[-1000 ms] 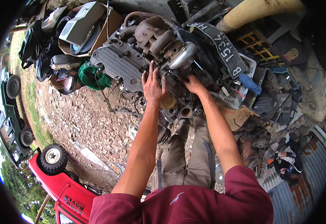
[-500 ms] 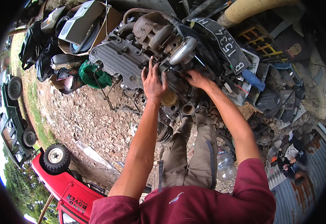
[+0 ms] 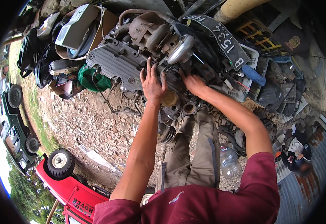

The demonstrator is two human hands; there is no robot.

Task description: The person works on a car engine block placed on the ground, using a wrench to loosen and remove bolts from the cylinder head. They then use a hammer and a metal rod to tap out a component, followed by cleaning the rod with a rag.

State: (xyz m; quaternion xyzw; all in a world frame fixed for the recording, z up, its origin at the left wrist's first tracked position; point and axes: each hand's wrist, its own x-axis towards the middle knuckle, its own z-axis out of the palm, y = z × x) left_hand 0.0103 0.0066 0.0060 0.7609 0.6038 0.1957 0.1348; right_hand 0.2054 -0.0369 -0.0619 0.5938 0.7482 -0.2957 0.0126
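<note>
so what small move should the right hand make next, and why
Perhaps lift the bare right hand slightly aside to check its contact spot: its curled fingers hide what they touch among dark metal engine parts below the shiny, rounded metal housing. The bare left hand is spread at the right edge of the grey, ribbed metal engine cover.

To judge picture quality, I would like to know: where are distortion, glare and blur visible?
Head view: the fisheye image curves into black corners; head view: the white sky at the left rim looks washed out, with blue fringing; head view: the rounded, silver metal housing shows a bright highlight; head view: the bare left hand and bare right hand look fairly sharp.
</note>
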